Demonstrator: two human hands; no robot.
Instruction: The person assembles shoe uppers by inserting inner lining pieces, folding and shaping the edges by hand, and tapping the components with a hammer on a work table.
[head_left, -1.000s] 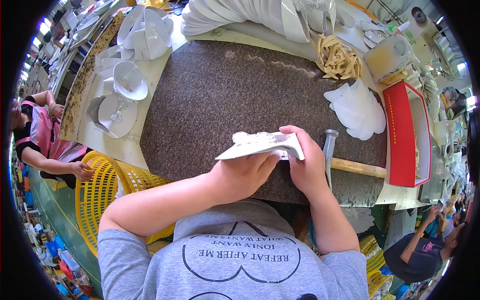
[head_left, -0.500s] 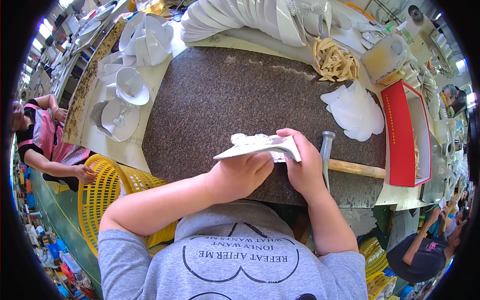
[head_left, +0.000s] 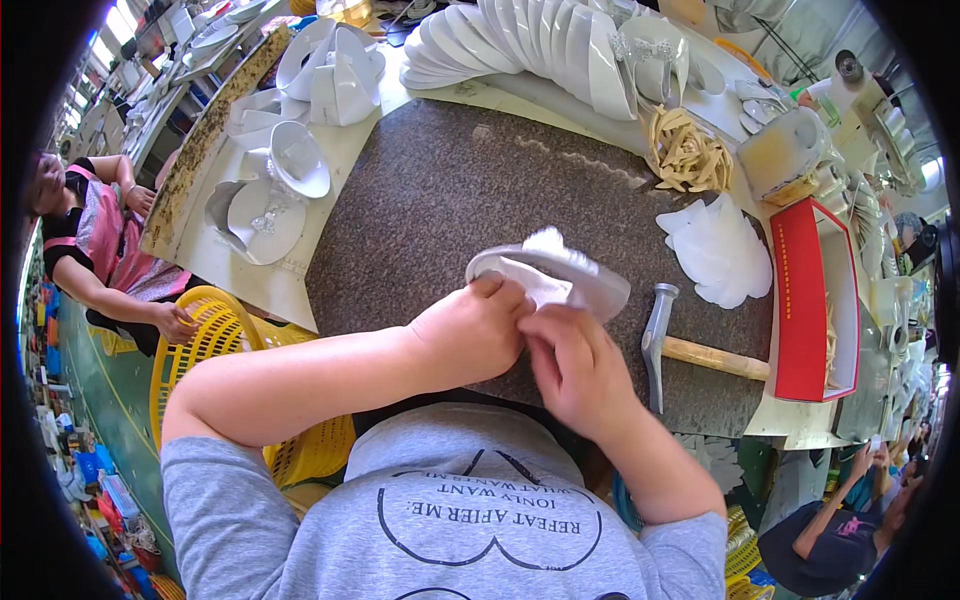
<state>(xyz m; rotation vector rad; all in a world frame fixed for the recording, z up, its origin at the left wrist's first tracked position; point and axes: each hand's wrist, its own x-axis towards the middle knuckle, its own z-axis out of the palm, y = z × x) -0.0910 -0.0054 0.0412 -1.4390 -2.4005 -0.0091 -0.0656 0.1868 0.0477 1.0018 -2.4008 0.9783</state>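
Note:
Above the dark stone slab [head_left: 420,200] I hold a white shoe upper [head_left: 598,284] with a pale ornament, blurred by motion, on its far side. My left hand [head_left: 472,330] is closed on its near edge, fingers bent over the rim. My right hand [head_left: 578,360] pinches the same edge just beside it, thumb and fingertips together. What lies between the fingertips is hidden. To the right of my right hand lies a hammer [head_left: 656,345] with a wooden handle. Beyond it is a pile of thin white shaped pieces [head_left: 715,250].
Finished-looking white uppers [head_left: 265,220] stand at the left, and a long nested row of them [head_left: 520,45] lines the far edge. Tan strips [head_left: 690,150] are heaped near a red box [head_left: 797,310]. Yellow baskets [head_left: 205,340] stand below left; a person in pink [head_left: 105,235] is beyond them.
The upper has been turned so its open inner side faces me. My right hand has let go of its right end and come in beside the left at the near edge.

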